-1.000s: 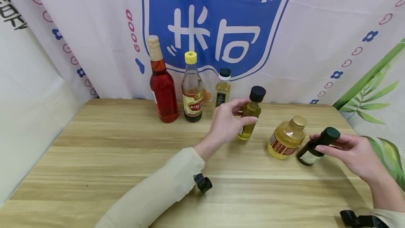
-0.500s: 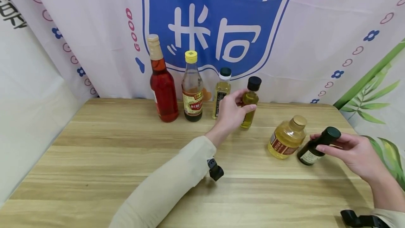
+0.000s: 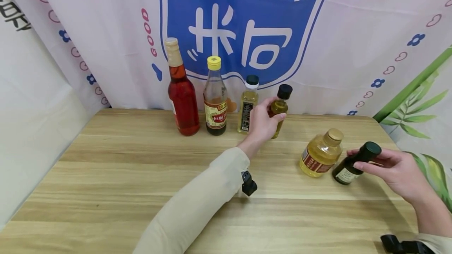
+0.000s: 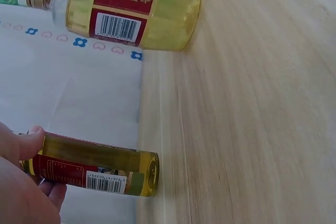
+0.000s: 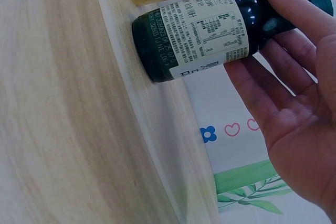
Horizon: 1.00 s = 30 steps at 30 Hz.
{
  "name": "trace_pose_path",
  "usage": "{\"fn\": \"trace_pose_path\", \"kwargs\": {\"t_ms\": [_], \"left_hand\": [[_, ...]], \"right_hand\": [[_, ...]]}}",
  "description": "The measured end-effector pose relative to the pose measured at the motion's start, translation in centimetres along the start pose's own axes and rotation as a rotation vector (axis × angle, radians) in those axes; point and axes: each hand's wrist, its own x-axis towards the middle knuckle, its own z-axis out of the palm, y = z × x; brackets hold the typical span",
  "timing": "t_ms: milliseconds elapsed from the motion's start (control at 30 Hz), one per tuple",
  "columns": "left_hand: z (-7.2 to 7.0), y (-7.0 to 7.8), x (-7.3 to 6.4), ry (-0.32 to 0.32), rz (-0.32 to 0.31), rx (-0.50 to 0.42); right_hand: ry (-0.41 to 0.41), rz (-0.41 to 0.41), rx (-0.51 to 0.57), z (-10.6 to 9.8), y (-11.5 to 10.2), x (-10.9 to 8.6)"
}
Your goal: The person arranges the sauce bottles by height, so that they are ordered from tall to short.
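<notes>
My left hand (image 3: 262, 124) grips a small bottle of yellow-green oil (image 3: 279, 107) with a black cap, near the table's back edge. Its barcode label shows in the left wrist view, where thumb and fingers hold it near the neck; whether its base touches the table I cannot tell. At the right, my right hand (image 3: 402, 172) holds a dark green bottle (image 3: 347, 171) by the neck, thumb on one side and fingers on the other. A cream label covers that bottle's body in the right wrist view. Just left of it stands a squat bottle of yellow oil (image 3: 319, 156) with a gold cap.
Along the back of the wooden table (image 3: 148, 183) stand a tall red bottle (image 3: 184, 105), a yellow-capped bottle of dark liquid (image 3: 215, 113) and a slim oil bottle with a dark green cap (image 3: 247, 107). A printed curtain (image 3: 123, 50) hangs behind them.
My left hand has carried the black-capped oil bottle back toward the curtain, beside the slim oil bottle. The right hand and its dark green bottle have stayed in place.
</notes>
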Motion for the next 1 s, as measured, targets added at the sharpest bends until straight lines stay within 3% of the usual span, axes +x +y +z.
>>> {"fn": "trace_pose_path", "kwargs": {"t_ms": [700, 1000], "left_hand": [[0.26, -0.16, 0.08, -0.003, 0.018, 0.019], [0.17, 0.00, -0.13, 0.000, -0.002, 0.026]], "right_hand": [[0.005, -0.004, -0.001, 0.06, 0.23, -0.10], [0.003, -0.031, -0.007, 0.09, 0.35, -0.14]]}}
